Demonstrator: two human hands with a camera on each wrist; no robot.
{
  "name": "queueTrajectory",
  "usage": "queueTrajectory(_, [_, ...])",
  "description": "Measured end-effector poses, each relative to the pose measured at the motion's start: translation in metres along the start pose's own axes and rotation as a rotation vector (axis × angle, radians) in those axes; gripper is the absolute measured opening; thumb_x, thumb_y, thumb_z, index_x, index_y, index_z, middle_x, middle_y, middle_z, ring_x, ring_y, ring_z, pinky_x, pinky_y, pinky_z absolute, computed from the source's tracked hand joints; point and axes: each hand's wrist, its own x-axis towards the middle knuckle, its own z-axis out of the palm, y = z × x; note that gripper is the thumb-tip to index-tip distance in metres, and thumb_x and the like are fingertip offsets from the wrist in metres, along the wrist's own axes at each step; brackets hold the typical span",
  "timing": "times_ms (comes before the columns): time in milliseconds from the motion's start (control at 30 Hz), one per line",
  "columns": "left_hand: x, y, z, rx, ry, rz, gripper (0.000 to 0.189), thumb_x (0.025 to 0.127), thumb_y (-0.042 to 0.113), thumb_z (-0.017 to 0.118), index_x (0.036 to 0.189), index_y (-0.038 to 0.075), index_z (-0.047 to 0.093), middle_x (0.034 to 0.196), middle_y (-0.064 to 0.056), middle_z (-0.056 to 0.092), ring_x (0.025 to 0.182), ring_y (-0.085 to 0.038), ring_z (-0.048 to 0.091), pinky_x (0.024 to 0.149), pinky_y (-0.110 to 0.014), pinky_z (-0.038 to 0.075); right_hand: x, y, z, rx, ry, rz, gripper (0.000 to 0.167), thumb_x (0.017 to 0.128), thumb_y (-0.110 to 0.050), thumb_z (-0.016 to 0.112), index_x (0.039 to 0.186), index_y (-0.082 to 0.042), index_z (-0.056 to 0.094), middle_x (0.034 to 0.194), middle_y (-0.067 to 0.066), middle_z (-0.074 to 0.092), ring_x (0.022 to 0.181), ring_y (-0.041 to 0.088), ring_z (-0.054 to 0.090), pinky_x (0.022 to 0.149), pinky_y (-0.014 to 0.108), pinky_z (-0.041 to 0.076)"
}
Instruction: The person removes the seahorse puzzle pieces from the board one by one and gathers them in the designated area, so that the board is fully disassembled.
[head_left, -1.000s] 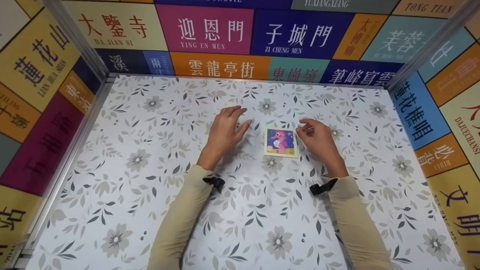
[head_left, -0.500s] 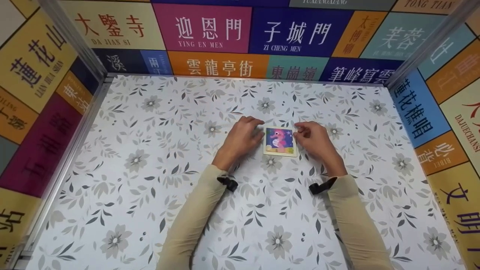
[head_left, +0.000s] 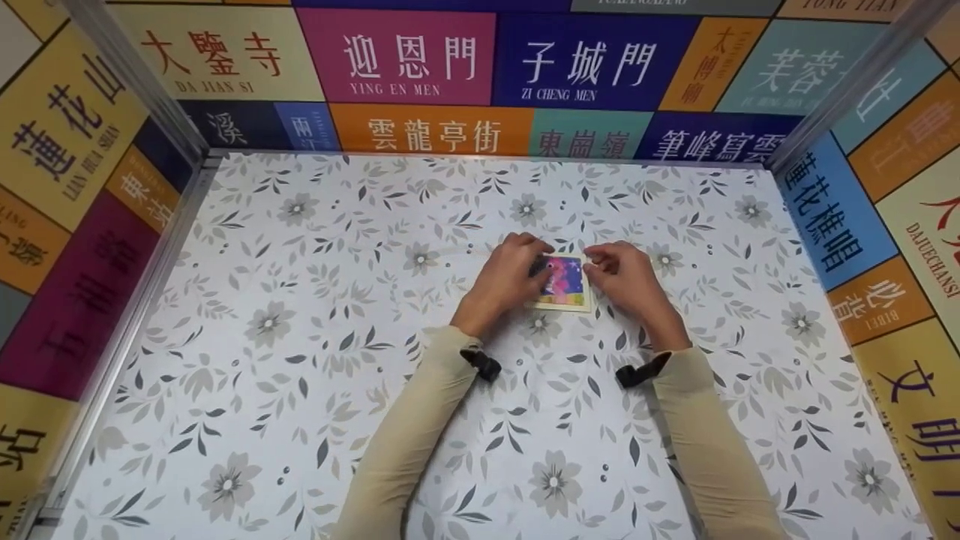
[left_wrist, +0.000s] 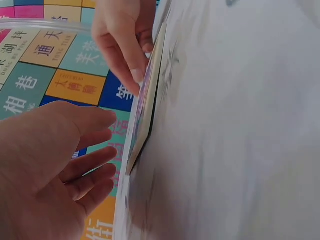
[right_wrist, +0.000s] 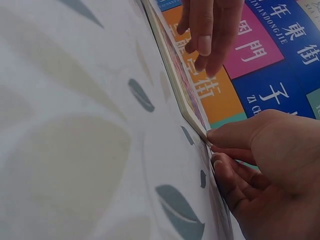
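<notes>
1. Card (head_left: 568, 280): on worktop (head_left: 577, 420), 1 o'clock from centre.
2. My left grip (head_left: 510, 271): wide, over 9 o'clock side.
3. My right grip (head_left: 625, 279): narrow, touching 3 o'clock edge; whether pinching, I cannot tell.

Both my arms extend across the counter (head_left: 247, 420) toward its far edge. Left arm (head_left: 420, 435): sleeved to the wrist (head_left: 474, 319), slanting toward the far right corner. Left grip (head_left: 504, 276): back up, fingers loosely bent; thumb nearly straight in the left wrist view. Right arm (head_left: 716, 442): also sleeved to its wrist, slanting toward the far left corner. Right grip (head_left: 628, 279): fingers curled inward, thumb (right_wrist: 232, 136) close to forefinger; pinch or no pinch, I cannot tell. My two grips face each other, near but apart, well short of the far edge.
</notes>
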Motion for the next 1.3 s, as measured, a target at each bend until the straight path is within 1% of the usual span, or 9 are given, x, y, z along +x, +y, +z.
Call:
queueTrajectory(200, [0.009, 0.007, 0.012, 0.026, 0.020, 0.061, 0.028, 0.100, 0.021, 0.073, 0.123, 0.007, 0.079, 0.123, -0.012, 0.074, 0.117, -0.032, 0.066, 0.101, -0.045, 0.055, 0.001, 0.003, 0.002, 0.023, 0.025, -0.047, 0.031, 0.100, -0.008, 0.074, 0.130, -0.001, 0.075, 0.111, 0.018, 0.070, 0.096, 0.023, 0.065, 0.080, 0.017, 0.048])
queueTrajectory(267, [0.011, 0.008, 0.016, 0.046, 0.023, 0.069, 0.027, 0.099, 0.022, 0.073, 0.121, 0.008, 0.080, 0.123, -0.012, 0.074, 0.115, -0.032, 0.066, 0.098, -0.047, 0.056, 0.001, 0.003, 0.002, 0.022, 0.026, -0.045, 0.030, 0.100, -0.008, 0.074, 0.130, -0.001, 0.075, 0.111, 0.017, 0.069, 0.096, 0.022, 0.064, 0.080, 0.017, 0.047])
queueTrajectory(367, [0.019, -0.003, 0.035, 0.088, 0.049, 0.080, 0.028, 0.100, 0.030, 0.070, 0.121, 0.014, 0.080, 0.125, -0.009, 0.073, 0.116, -0.029, 0.065, 0.092, -0.050, 0.056, 0.001, 0.004, 0.002, 0.023, 0.026, -0.043, 0.029, 0.101, -0.009, 0.073, 0.129, -0.003, 0.076, 0.112, 0.017, 0.069, 0.096, 0.023, 0.064, 0.081, 0.019, 0.047])
queueTrajectory(500, [0.022, 0.000, 0.041, 0.143, 0.043, 0.045, 0.029, 0.103, 0.034, 0.069, 0.125, 0.019, 0.079, 0.136, -0.008, 0.070, 0.125, -0.030, 0.062, 0.093, -0.051, 0.055, 0.000, 0.004, 0.002, 0.037, 0.026, -0.037, 0.029, 0.101, -0.009, 0.073, 0.129, -0.003, 0.076, 0.112, 0.017, 0.069, 0.097, 0.024, 0.064, 0.081, 0.021, 0.048])
queueTrajectory(600, [0.019, 0.016, 0.028, 0.181, -0.004, -0.007, 0.029, 0.107, 0.033, 0.067, 0.131, 0.021, 0.077, 0.144, -0.007, 0.066, 0.134, -0.031, 0.057, 0.101, -0.051, 0.055, 0.000, 0.003, 0.002, 0.043, 0.023, -0.028, 0.029, 0.101, -0.009, 0.073, 0.129, -0.003, 0.075, 0.112, 0.017, 0.069, 0.097, 0.024, 0.064, 0.081, 0.021, 0.048])
queueTrajectory(733, [0.022, 0.018, 0.031, 0.202, -0.037, -0.046, 0.031, 0.108, 0.035, 0.067, 0.135, 0.023, 0.075, 0.148, -0.005, 0.064, 0.138, -0.029, 0.054, 0.106, -0.049, 0.053, 0.001, 0.004, 0.002, 0.032, 0.021, -0.024, 0.030, 0.100, -0.009, 0.073, 0.130, -0.002, 0.075, 0.112, 0.017, 0.069, 0.097, 0.024, 0.065, 0.081, 0.020, 0.048])
queueTrajectory(967, [0.021, 0.016, 0.031, 0.179, -0.045, -0.037, 0.031, 0.107, 0.035, 0.068, 0.135, 0.024, 0.075, 0.149, -0.005, 0.065, 0.139, -0.030, 0.054, 0.107, -0.051, 0.052, 0.002, 0.005, 0.002, 0.031, 0.023, -0.020, 0.028, 0.101, -0.010, 0.073, 0.128, -0.003, 0.075, 0.112, 0.016, 0.068, 0.096, 0.023, 0.064, 0.081, 0.022, 0.048])
queueTrajectory(1167, [0.021, 0.014, 0.031, 0.185, -0.033, -0.012, 0.029, 0.105, 0.035, 0.070, 0.131, 0.025, 0.077, 0.146, -0.006, 0.068, 0.135, -0.033, 0.058, 0.102, -0.050, 0.054, 0.001, 0.005, 0.003, 0.036, 0.019, -0.029, 0.029, 0.101, -0.011, 0.073, 0.129, -0.003, 0.075, 0.113, 0.016, 0.069, 0.096, 0.022, 0.064, 0.081, 0.019, 0.048])
queueTrajectory(1300, [0.022, 0.017, 0.029, 0.199, -0.070, -0.030, 0.029, 0.106, 0.036, 0.070, 0.133, 0.026, 0.077, 0.149, -0.006, 0.066, 0.138, -0.032, 0.055, 0.106, -0.050, 0.053, 0.000, 0.005, 0.002, 0.039, 0.020, -0.033, 0.029, 0.101, -0.011, 0.073, 0.129, -0.003, 0.075, 0.113, 0.016, 0.069, 0.096, 0.023, 0.064, 0.081, 0.019, 0.048])
